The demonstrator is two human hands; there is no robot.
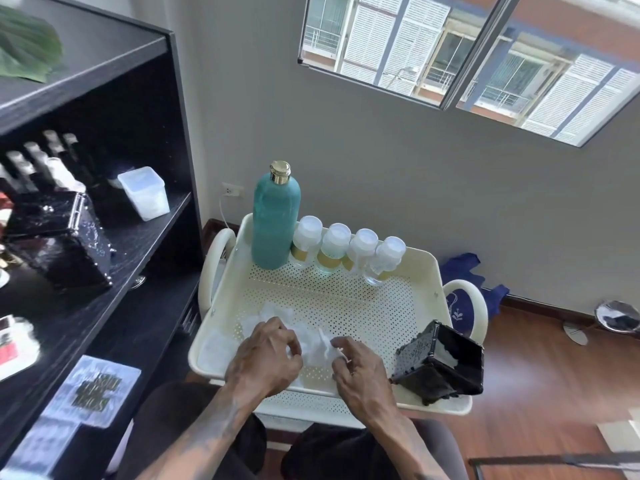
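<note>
White tissue [311, 348] lies 9-to-3 — left hand [265, 356] grips its 9 o'clock end with curled fingers, right hand [362, 370] pinches 3 o'clock end.

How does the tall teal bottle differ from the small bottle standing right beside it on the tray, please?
The teal bottle is far taller and wider than the small bottle. The teal bottle is opaque, while the small bottle is clear with a gold band. The teal bottle has a gold cap, the small bottle a white one. Both stand upright along the far edge of the tray.
</note>
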